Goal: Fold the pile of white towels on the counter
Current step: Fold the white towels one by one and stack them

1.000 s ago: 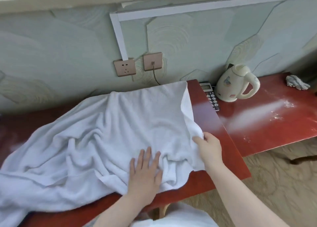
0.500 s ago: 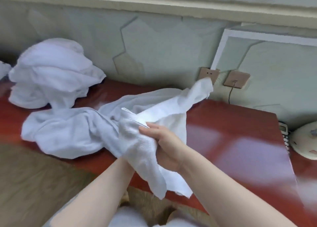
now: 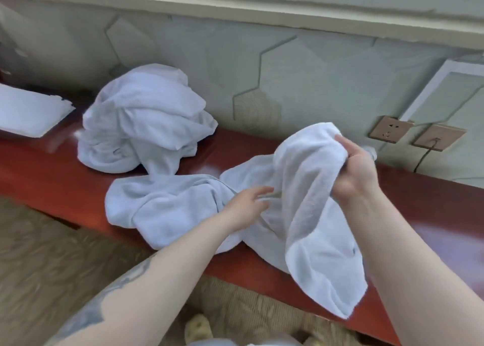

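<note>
The right hand (image 3: 352, 170) is gripping the towel (image 3: 311, 204) by its raised end, above the counter (image 3: 52, 178). The towel is trailing down and left from this grip. The left hand (image 3: 246, 207), fingers loosely apart, is touching the middle folds, nearer to the loose part.

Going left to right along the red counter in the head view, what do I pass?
Flat white stack → heaped towel pile → spread towel → left hand → lifted towel → right hand → wall sockets.
</note>
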Demonstrator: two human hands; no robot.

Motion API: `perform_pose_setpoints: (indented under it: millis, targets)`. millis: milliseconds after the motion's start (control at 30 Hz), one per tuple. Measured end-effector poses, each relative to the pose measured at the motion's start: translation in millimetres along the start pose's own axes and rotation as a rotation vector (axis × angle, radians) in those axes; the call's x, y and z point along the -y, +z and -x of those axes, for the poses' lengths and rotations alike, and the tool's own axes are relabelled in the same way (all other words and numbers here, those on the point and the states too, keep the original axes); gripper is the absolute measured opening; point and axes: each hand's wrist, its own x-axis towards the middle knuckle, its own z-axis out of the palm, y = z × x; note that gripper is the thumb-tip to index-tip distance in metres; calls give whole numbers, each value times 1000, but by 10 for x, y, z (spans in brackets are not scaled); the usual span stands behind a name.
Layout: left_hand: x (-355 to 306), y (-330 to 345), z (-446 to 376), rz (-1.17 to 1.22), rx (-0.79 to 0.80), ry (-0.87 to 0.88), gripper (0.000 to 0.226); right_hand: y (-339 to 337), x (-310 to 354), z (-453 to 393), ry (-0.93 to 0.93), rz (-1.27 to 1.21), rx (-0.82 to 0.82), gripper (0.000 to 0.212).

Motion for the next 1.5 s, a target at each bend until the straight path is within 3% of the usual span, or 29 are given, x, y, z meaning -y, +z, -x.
perform_pose_setpoints:
  millis: [33,167,267,400,467,567,667,700,733,800,867,967,1033,1133,1167,1233,1300,1433,1500]
  targets:
    - [133,-51,14,-218,39,8,50,-56,101,-43,-95,35,-102,31]
    - [627,-50,-55,-657,141,87,67,-594,491,49,-422,211,-565,18]
    - [670,109,-118,-764,222,195,84,-1249,433,215,-561,225,-708,8]
    - [563,195,-258,-887,326,211,76,-1681,121,598,-751,351,-970,25]
    - [460,190,-279,-933,354,207,62,-1630,-373,556,-729,509,-929,37]
    - [319,197,-147,-766,292,185,43,-1387,-1136,362,-501,883,-648,27]
    - [215,375,187,-486,70,217,36,-1469,-1478,265,-599,1588,-361,73]
    - [192,470,305,-402,19,250,38,-1527,-1465,223,-600,1725,-267,85]
    - [178,565,400,-336,-22,276,41,-1560,-1412,185,-556,1792,-225,83]
    - [181,709,520,-252,-126,294,40,-1599,-1145,178,-458,1741,-292,52]
    - [190,785,567,-282,-179,242,32,-1672,-772,222,-536,1660,-439,37]
    - [271,883,548,-582,-107,134,30,-1859,-328,365,-862,1734,-714,46]
    - [257,1021,582,-608,-59,133,30,-2025,-216,490,-958,1702,-869,52]
    - [220,1288,739,-651,-143,181,29,-2375,-239,670,-987,1792,-901,48]
    - [231,1353,792,-653,-205,173,33,-2470,-315,725,-971,1906,-791,49]
    - [305,1399,848,-632,-308,154,41,-2522,-489,793,-805,2156,-410,45]
    - [402,1339,837,-632,-382,91,48,-2353,-600,774,-509,2294,-152,17]
    - [510,1038,742,-654,-434,-83,40,-1742,-349,484,272,2394,-31,37]
    - [571,875,677,-686,-389,-90,35,-1492,-251,335,279,2448,-5,30]
